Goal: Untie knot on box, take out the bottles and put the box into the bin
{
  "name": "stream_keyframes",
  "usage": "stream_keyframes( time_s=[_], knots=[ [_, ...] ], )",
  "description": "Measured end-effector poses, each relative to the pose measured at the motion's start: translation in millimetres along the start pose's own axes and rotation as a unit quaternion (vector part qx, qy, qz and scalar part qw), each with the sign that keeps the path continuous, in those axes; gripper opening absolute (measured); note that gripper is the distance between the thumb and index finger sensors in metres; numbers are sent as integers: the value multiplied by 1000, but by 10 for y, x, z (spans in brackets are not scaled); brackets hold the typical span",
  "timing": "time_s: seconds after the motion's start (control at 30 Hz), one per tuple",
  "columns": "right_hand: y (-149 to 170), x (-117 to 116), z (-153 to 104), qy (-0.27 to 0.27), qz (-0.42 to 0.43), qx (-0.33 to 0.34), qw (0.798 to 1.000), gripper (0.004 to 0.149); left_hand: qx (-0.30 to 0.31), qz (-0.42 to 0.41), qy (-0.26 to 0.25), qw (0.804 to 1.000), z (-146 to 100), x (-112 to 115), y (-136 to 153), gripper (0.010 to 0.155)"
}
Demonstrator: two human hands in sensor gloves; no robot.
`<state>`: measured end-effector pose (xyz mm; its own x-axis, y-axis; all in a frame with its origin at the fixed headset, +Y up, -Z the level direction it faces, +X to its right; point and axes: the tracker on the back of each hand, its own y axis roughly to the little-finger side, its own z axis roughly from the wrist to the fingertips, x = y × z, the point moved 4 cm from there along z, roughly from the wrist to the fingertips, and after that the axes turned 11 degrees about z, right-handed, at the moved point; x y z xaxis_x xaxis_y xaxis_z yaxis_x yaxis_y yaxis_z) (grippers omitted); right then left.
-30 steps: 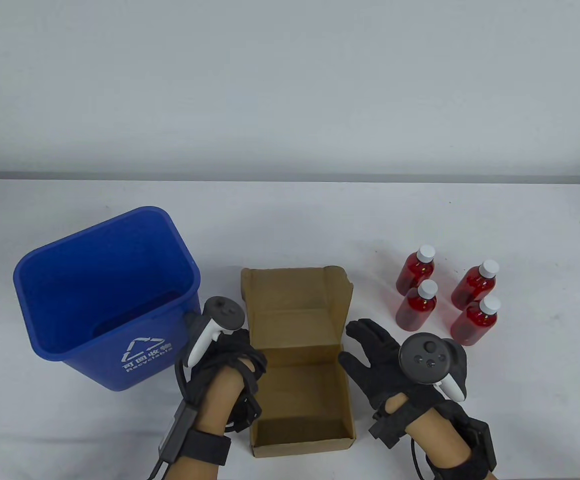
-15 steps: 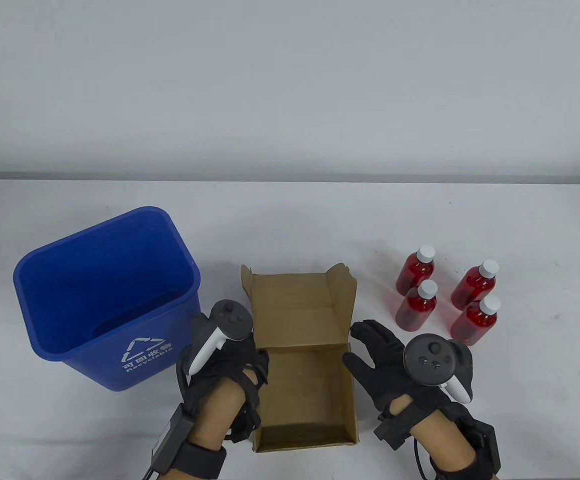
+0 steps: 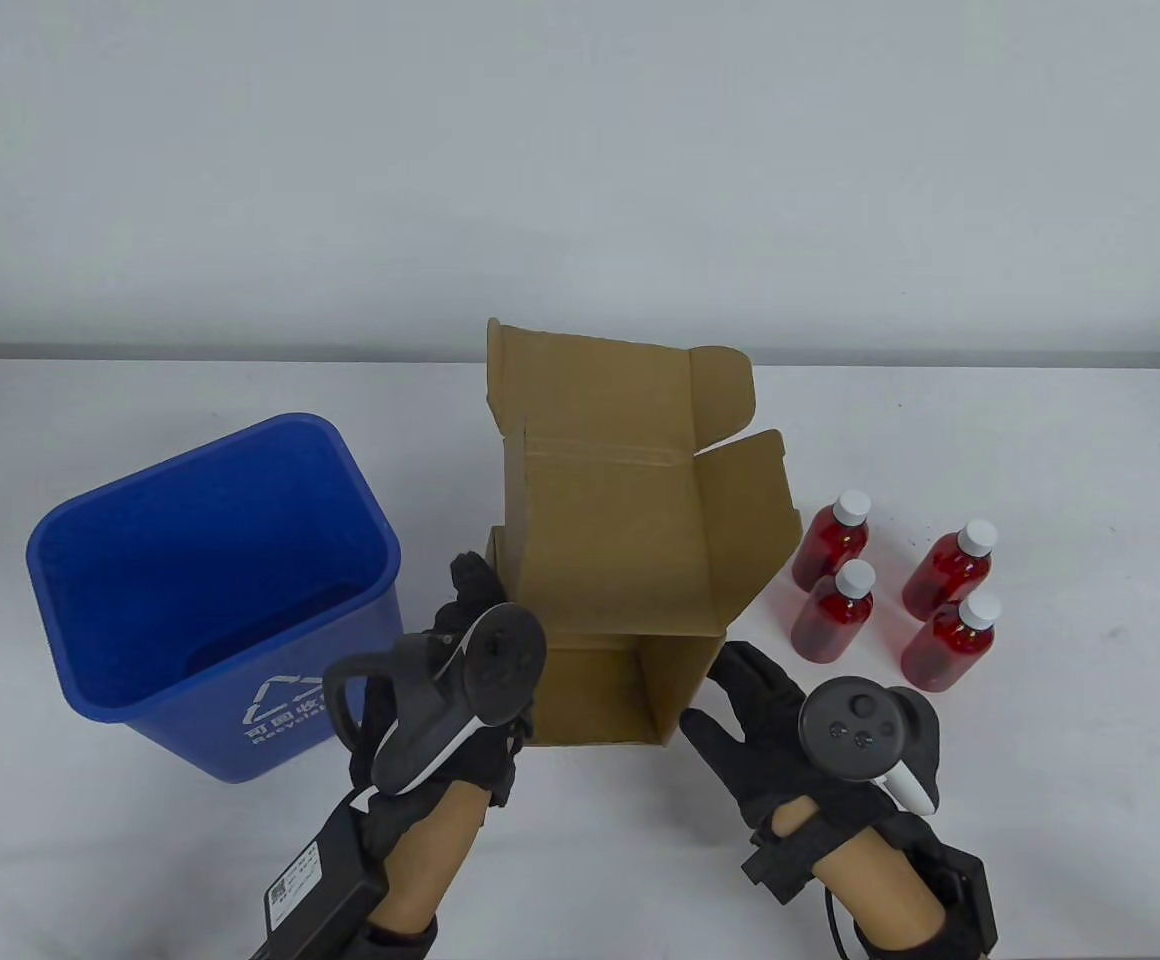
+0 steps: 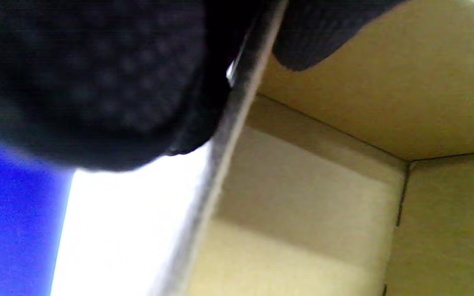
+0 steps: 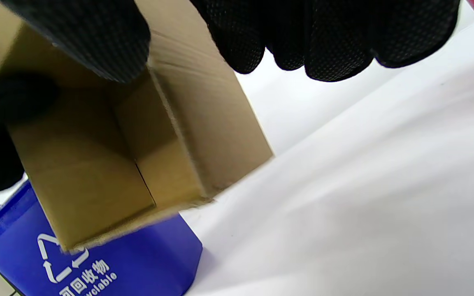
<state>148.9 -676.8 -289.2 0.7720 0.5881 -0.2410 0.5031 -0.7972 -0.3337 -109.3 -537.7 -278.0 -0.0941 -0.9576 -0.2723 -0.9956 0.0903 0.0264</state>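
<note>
Table view: I see the box (image 3: 630, 560) lifted off the table (image 3: 1040, 800), open, between the bin (image 3: 210, 600) and four bottles (image 3: 890, 600). Left hand (image 3: 470, 640) and right hand (image 3: 770, 720) grip its sides.
Left wrist view: thumb inside, fingers (image 4: 97, 82) outside, pinching the wall.
Right wrist view: the same pinch.

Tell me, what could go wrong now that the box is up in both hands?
The cardboard box has open flaps on the side nearest the four red bottles, so swinging it could knock them over. The left hand and right hand hold only its lower end; it might slip. With flaps spread, it could catch on the blue bin rim.
</note>
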Motion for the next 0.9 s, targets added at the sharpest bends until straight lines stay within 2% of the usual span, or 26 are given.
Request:
stream_keyframes(
  time_s=[0.17,0.47,0.77,0.9],
  knots=[
    [-6,-95,3,-17,-8,4,1000,73,-23,35,-60,997,-27,-287,58,60],
    [-177,-257,-88,-40,-34,30,998,74,-91,27,-109,990,-40,-713,332,56],
    [-125,-308,-68,-52,-32,18,998,74,-182,19,-124,975,-84,-1105,885,55],
    [-131,-315,-70,-54,-31,20,998,74,-221,3,-125,967,-118,-1211,1123,55]
  ],
)
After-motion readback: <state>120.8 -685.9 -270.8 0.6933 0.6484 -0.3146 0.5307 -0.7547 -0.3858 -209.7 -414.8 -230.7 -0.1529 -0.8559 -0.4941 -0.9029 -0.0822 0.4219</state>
